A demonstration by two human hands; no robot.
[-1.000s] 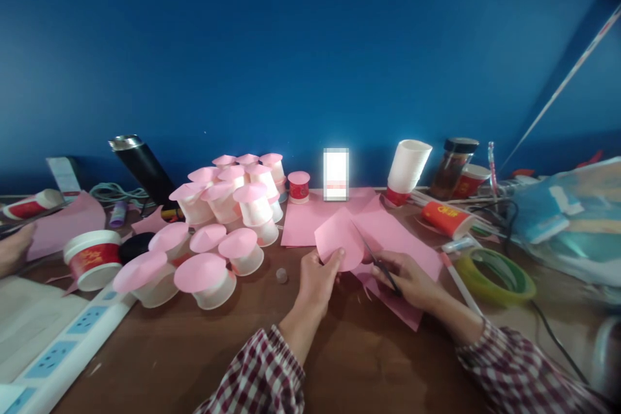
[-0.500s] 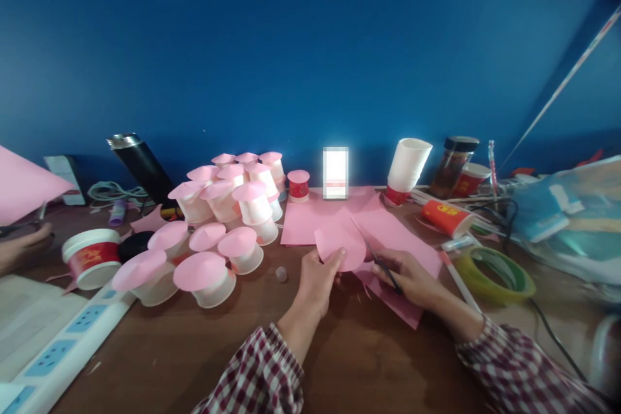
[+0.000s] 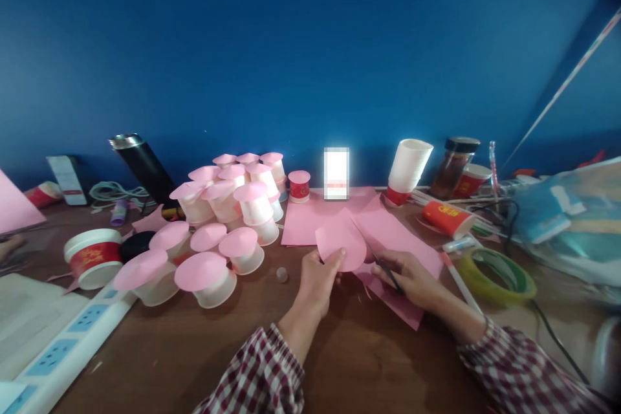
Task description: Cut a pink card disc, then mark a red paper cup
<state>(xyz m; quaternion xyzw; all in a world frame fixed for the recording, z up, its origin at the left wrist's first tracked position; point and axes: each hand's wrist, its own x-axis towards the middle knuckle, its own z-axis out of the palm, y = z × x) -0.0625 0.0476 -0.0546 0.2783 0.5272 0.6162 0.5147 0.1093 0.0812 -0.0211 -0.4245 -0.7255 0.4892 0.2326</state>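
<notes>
Just below centre, the left hand point(image 3: 316, 281) pinches pink paper point(image 3: 340, 239); the right hand point(image 3: 412, 279) holds scissors point(image 3: 388, 275) slanting up-left at its right edge.

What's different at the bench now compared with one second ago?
At the left edge, a co-worker's pink paper sheet has shifted left, now partly out of view; the co-worker's hand shows less. The person's own hands took or released nothing: the left hand still holds the rounded pink paper piece, the right hand the black metal scissors at its edge.
</notes>
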